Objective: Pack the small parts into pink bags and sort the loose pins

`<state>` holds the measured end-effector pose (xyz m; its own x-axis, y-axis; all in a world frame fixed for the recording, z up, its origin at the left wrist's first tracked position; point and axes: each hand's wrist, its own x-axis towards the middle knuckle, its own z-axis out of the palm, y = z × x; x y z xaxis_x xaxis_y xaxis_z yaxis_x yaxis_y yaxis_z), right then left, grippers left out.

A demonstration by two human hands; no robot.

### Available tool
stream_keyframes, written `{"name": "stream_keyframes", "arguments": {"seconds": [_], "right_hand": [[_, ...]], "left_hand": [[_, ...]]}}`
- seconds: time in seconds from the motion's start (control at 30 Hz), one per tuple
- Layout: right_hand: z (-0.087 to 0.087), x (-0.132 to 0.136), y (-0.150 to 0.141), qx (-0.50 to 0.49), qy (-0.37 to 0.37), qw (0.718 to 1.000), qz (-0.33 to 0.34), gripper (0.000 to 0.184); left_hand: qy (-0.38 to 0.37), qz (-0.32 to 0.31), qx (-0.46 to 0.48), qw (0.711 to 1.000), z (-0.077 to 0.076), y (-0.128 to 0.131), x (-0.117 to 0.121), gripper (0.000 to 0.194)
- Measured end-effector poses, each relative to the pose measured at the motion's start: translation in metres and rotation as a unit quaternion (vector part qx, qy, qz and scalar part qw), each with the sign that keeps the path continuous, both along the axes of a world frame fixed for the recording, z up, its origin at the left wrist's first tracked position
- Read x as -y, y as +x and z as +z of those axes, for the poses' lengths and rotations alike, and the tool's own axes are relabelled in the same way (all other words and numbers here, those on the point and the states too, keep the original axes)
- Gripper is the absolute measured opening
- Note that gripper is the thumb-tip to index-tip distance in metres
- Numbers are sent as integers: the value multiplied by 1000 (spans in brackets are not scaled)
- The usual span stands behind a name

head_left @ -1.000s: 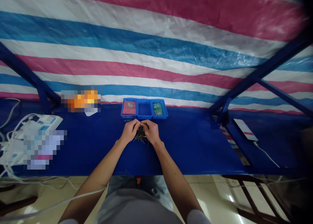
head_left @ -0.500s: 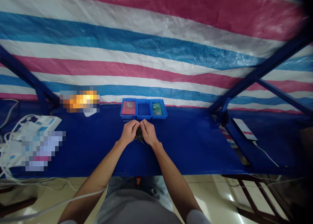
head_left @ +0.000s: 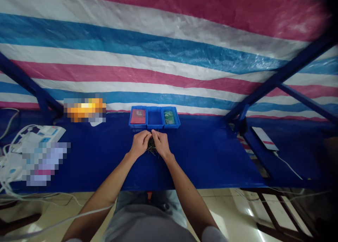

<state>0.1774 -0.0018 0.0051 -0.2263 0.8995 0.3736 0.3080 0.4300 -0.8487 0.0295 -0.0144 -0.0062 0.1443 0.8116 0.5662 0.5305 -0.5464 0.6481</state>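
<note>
A pile of dark, thin screws [head_left: 151,148], or something of that shape, lies on the blue tabletop. My left hand [head_left: 139,143] and my right hand [head_left: 161,143] close in over the pile from either side, thumbs and fingertips meeting above its far edge. Both hands have curled fingers; whatever is pinched between the tips is hidden. Just beyond them stand three joined blue bins. In the left bin [head_left: 130,119] sits a red packet [head_left: 138,116], the middle bin [head_left: 155,118] shows its bare floor, and the right bin [head_left: 178,123] contains green-and-white packets [head_left: 169,117].
White power strips and cables [head_left: 50,134] cover the table's left side, near blurred-out items. A phone [head_left: 264,138] with a cable lies at the right. Blue frame bars [head_left: 266,85] slant up at both sides, before a striped tarp [head_left: 163,51].
My hands stay together over the pile, with only a slight shift of the fingers. The right thumb has moved a little. The bins stand as before.
</note>
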Motion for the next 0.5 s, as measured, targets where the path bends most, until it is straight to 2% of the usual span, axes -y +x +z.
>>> {"name": "stream_keyframes", "arguments": {"seconds": [0.17,0.3,0.5], "right_hand": [[1,1,5,46,66,996,30,24],[-5,-2,4,75,105,991,41,24],[-11,-4,3,118,115,986,-10,27]], "left_hand": [[-69,16,48,996,2,-5,-2,30],[-102,12,66,993,2,-8,-4,35],[-106,-15,62,992,3,-4,-3,33]]}}
